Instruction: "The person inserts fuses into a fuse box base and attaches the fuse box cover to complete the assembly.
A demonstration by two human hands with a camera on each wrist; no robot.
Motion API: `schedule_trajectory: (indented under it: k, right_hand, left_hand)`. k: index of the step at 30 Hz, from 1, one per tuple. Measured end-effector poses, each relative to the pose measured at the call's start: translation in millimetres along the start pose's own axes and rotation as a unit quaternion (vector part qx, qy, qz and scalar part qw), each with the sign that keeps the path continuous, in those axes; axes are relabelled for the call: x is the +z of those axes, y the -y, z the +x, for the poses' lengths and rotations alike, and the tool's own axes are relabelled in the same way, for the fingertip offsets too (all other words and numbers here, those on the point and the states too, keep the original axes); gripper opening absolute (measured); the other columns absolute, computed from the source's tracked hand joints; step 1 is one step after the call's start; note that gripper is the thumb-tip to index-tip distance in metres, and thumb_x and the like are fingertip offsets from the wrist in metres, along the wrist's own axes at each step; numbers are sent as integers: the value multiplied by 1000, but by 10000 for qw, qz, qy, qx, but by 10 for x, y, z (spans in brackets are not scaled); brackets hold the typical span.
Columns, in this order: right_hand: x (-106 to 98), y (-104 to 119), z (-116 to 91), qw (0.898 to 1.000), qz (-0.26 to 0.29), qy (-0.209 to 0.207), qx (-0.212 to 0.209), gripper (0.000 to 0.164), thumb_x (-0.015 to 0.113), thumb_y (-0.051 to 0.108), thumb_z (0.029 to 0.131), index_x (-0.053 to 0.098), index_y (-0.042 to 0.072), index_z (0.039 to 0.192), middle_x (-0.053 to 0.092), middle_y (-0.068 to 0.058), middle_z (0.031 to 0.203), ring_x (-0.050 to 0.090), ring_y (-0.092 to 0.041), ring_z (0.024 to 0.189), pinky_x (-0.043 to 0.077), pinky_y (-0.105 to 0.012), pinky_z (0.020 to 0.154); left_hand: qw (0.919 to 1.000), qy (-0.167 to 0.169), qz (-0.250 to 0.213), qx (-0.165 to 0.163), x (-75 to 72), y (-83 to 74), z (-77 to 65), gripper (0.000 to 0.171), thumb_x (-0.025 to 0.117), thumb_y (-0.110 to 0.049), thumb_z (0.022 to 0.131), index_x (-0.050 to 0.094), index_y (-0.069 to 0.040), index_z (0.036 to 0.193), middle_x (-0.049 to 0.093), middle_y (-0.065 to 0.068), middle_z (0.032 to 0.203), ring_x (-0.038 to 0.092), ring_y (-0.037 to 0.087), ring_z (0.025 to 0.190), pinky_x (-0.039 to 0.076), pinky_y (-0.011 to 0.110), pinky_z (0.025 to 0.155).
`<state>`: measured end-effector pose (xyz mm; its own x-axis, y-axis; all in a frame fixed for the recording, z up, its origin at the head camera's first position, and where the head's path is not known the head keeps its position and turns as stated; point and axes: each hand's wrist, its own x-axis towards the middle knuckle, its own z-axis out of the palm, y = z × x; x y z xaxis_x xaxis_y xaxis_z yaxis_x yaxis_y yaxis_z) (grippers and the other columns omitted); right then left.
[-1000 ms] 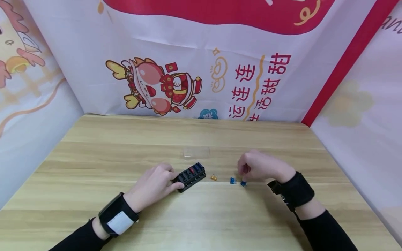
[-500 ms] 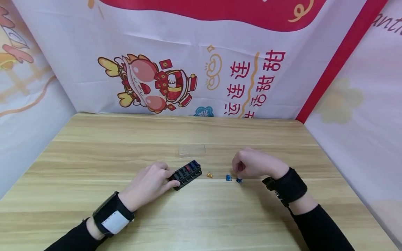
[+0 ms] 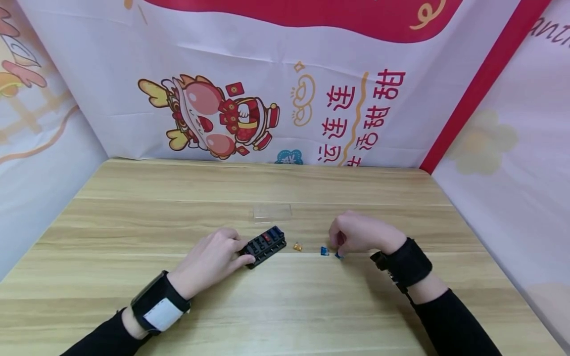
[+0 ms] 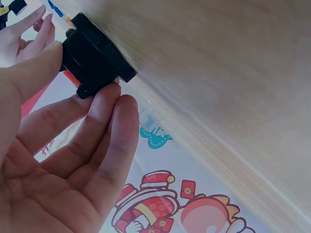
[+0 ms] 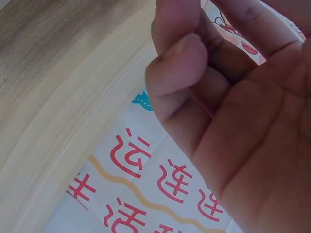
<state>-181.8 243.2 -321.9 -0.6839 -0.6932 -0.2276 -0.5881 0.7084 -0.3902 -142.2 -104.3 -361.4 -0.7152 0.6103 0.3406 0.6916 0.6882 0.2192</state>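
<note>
My left hand (image 3: pixel 209 262) grips the near-left end of a black fuse box (image 3: pixel 266 246), thumb on one side and fingers on the other. Several blade fuses, red and dark blue among them, sit in its slots. In the left wrist view the fuse box (image 4: pixel 97 56) shows end-on between thumb and fingertips. To the right, my right hand (image 3: pixel 365 233) pinches a small blue blade fuse (image 3: pixel 339 255) at the tabletop, mostly covered by the fingertips. The right wrist view shows curled fingers (image 5: pixel 177 68), with the fuse hidden.
Between the fuse box and my right hand lie an orange blade fuse (image 3: pixel 297 246) and another blue blade fuse (image 3: pixel 324 251). A clear plastic cover (image 3: pixel 271 213) rests behind the box on the wooden table (image 3: pixel 285 306). Printed cloth (image 3: pixel 249 39) walls in the back and sides.
The head view has shifted slightly. My right fingertips have closed further over the blue fuse, so less of it shows. My left hand keeps its grip on the fuse box.
</note>
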Motion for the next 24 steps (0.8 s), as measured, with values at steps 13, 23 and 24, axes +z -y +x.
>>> schedule_trajectory:
  k: [13,23,24]
  right_hand:
    - [56,-40,19,9999,58,60,112,23,85,0,73,69,16,70,60,10,68,53,-6,63,47,-28,60]
    - [67,-60,22,9997,129,60,175,21,84,1,74,71,16,70,62,11,70,55,-6,64,48,-28,61]
    - [67,-59,23,9997,140,70,198,20,84,1,74,71,17,70,62,11,70,55,-7,64,48,-28,61]
  left_hand:
    - [10000,-34,44,35,5,-4,-2,27,82,-34,82,77,-8,85,59,-2,80,49,8,65,45,25,54]
    - [10000,-25,74,12,4,-8,-1,27,81,-35,82,77,-8,87,59,-1,81,50,8,65,45,26,54]
    - [10000,-23,75,11,5,-7,0,27,81,-35,82,77,-8,87,59,-1,81,50,8,65,45,26,54]
